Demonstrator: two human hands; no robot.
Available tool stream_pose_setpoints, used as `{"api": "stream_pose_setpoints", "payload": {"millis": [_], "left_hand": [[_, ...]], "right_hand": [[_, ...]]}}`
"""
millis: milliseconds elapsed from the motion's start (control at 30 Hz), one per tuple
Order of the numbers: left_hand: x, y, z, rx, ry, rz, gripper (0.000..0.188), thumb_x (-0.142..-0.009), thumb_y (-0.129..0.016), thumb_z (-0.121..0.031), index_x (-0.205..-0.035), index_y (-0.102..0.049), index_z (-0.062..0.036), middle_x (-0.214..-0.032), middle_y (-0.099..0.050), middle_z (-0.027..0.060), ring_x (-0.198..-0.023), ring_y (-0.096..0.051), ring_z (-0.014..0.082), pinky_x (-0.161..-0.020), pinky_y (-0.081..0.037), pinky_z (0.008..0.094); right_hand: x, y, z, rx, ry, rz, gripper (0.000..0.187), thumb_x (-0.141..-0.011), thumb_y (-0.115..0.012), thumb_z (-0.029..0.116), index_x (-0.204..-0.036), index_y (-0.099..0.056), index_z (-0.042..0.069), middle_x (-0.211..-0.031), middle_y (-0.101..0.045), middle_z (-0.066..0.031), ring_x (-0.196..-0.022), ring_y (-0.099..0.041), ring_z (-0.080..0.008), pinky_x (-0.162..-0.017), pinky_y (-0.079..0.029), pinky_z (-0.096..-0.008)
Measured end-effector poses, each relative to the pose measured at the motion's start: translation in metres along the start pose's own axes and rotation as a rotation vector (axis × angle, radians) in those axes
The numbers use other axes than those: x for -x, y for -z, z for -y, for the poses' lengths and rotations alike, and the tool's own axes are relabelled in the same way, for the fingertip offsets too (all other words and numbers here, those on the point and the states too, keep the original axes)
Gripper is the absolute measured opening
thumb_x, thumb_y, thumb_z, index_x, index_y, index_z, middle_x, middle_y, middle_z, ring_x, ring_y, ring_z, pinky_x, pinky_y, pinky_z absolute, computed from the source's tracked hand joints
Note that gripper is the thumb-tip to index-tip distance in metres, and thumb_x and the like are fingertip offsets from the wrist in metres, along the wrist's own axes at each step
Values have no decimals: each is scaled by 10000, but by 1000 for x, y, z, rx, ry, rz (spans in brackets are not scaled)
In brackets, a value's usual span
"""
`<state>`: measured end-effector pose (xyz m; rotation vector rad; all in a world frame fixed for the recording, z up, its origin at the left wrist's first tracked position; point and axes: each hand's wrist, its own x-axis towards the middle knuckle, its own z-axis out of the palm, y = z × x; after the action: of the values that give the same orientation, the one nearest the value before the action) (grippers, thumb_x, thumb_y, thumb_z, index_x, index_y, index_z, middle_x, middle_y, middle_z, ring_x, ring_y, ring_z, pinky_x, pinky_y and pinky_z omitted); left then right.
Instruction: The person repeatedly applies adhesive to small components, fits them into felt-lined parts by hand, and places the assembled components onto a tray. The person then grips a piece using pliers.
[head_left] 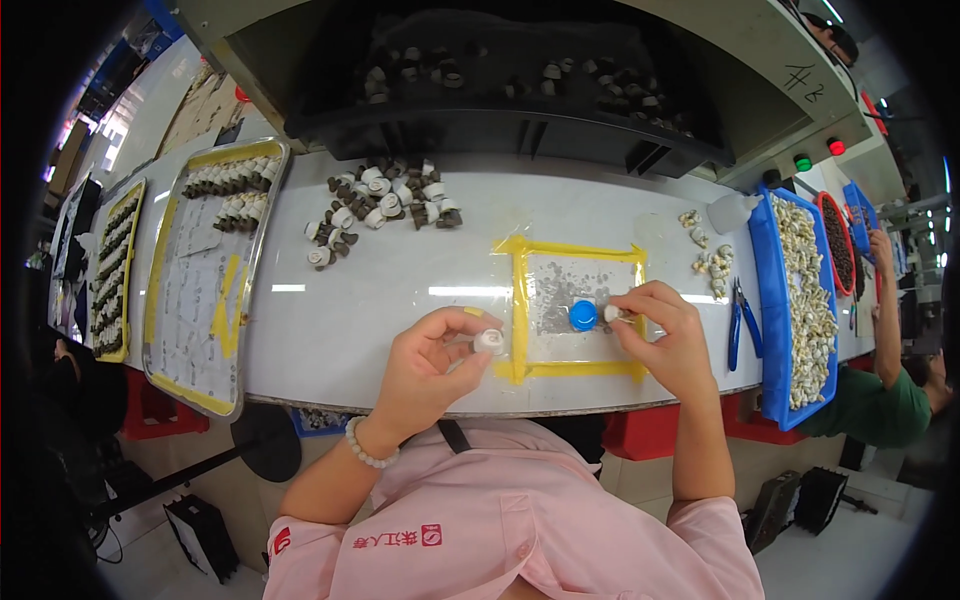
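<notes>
My left hand (428, 362) pinches a small white round cap-like part (488, 342) between thumb and fingers, just left of a yellow-taped square (518, 300) on the table. Over the square's right side, my right hand (665, 335) grips a small whitish part (612, 313) at its fingertips; its exact kind is too small to tell. Close beside those fingertips, a round blue cap (583, 316) sits on the square among grey smudges. Farther back to the left lies a loose pile of white-and-dark-brown parts (380, 198).
A metal tray (155, 340) with rows of parts stands at left. At right are blue-handled pliers (736, 325), loose small parts (714, 268), a white bottle (733, 212) and a blue bin (773, 400) of cream-coloured parts. A dark machine opening (520, 135) spans the back. Another person's arm (886, 310) shows far right.
</notes>
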<state>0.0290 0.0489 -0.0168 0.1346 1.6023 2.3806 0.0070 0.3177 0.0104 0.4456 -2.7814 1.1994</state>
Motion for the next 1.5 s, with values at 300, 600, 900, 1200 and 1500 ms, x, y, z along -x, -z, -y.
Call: {"api": "stream_pose_setpoints", "payload": {"millis": [300,600,900,1200,1500], "left_hand": [[5,-1,9,169,163,11,214,-886,-554,0,-1096,-551,40,-958,-623,82,-841,-605,123,-757,-518,264],[6,-12,19,254,181,7,240,-874,-570,23,-1111,-555,56,-972,-650,189,-743,-663,221,-683,-568,328],[4,-16,26,347,209,6,272,-845,-610,34,-1112,-564,59,-982,-649,197,-801,-678,255,-716,-589,350],[5,-17,29,384,159,11,235,-853,-608,36,-1087,-603,54,-966,-665,172,-790,-674,211,-711,-580,309],[7,-20,34,249,89,-17,212,-851,-593,54,-1062,-620,55,-952,-659,195,-752,-671,245,-673,-588,335]], "right_hand": [[-13,-8,11,233,168,104,139,-696,-687,57,-834,-688,42,-789,-598,-60,-724,-581,-237,-643,-483,-345],[-13,-10,14,234,176,112,153,-710,-683,49,-862,-688,36,-798,-601,-63,-720,-586,-231,-650,-487,-339],[-3,-16,23,-305,-2,116,220,-778,-678,29,-997,-680,10,-894,-646,-105,-787,-619,-202,-699,-484,-280],[-1,-24,39,-476,23,166,264,-762,-703,8,-1025,-683,4,-881,-645,-94,-788,-600,-172,-685,-462,-261],[3,-30,41,-415,8,197,296,-732,-723,-13,-1026,-693,12,-866,-650,-77,-734,-582,-138,-603,-446,-234]]}}
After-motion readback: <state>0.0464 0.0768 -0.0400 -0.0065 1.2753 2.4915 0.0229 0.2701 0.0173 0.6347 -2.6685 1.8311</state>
